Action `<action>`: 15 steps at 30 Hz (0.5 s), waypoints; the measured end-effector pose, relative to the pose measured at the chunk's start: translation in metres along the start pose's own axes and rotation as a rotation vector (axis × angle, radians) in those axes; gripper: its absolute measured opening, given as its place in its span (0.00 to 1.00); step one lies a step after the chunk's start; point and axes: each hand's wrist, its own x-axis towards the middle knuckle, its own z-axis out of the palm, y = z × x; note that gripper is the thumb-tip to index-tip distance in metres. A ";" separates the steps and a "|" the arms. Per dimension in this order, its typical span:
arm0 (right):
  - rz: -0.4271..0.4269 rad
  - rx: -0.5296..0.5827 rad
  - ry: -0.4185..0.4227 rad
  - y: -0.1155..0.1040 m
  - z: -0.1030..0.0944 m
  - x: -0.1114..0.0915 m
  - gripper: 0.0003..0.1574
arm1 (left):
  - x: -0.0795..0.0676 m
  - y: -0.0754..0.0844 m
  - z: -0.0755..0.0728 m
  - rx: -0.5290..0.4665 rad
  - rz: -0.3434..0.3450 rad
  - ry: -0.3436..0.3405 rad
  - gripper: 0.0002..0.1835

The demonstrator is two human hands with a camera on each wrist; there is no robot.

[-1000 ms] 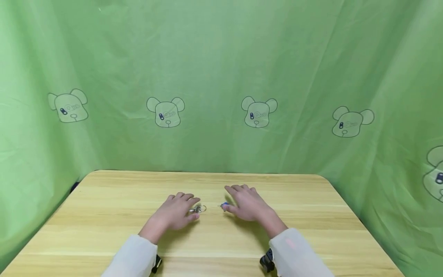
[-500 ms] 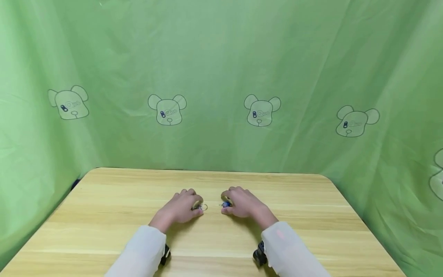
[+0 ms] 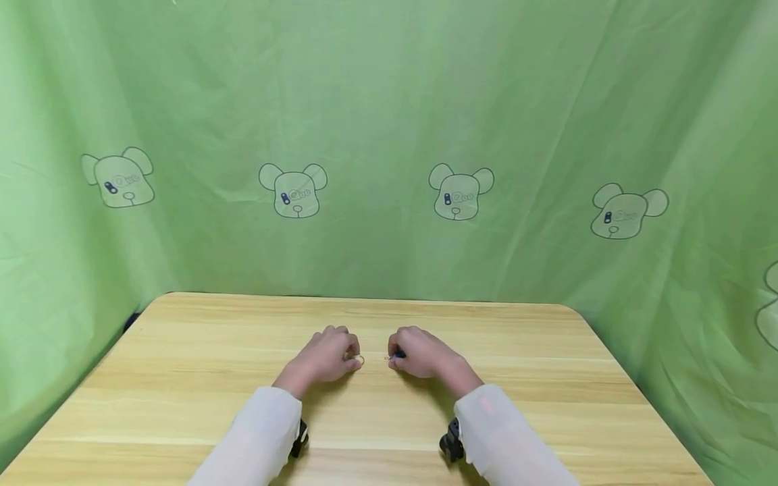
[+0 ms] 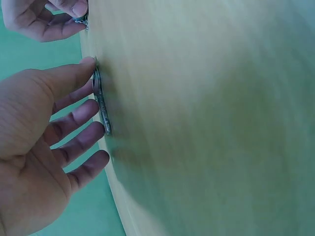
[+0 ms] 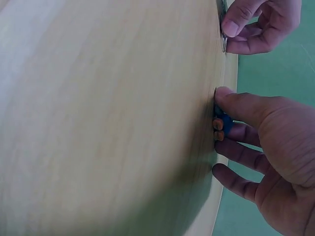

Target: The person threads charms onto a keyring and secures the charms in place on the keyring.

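Note:
My left hand (image 3: 327, 356) rests low over the table and pinches a bunch of metal keys (image 4: 103, 109) between thumb and fingers. The bunch's ring (image 3: 362, 360) pokes out toward the right, while the fingers cover most of the keys. Opposite it, my right hand (image 3: 421, 354) pinches a small blue charm (image 5: 227, 124) with orange, foot-like ends. A short silver chain (image 3: 387, 358) sticks out from the charm toward the left. Both things are close on the tabletop, with a narrow gap between ring and chain.
The pale wooden table (image 3: 377, 422) spreads around both hands. Behind and beside it hangs a green curtain (image 3: 377, 121) printed with bear heads. Dark wrist cameras are strapped under both white sleeves (image 3: 252, 432).
Both hands have lowered and moved slightly inward. Their spread fingers have curled in, the left onto the keys and the right onto the blue charm.

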 end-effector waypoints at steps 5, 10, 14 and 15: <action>0.002 -0.003 -0.016 0.000 -0.001 0.000 0.06 | 0.003 0.000 0.000 -0.069 -0.061 -0.027 0.09; -0.012 -0.040 -0.025 0.001 -0.001 -0.001 0.08 | 0.005 0.001 -0.001 -0.110 -0.130 -0.079 0.10; -0.024 -0.055 -0.023 -0.001 -0.003 -0.003 0.08 | 0.004 0.003 -0.004 -0.116 -0.162 -0.129 0.09; -0.028 -0.055 -0.021 -0.001 -0.003 -0.003 0.07 | 0.004 0.004 -0.005 -0.112 -0.167 -0.140 0.09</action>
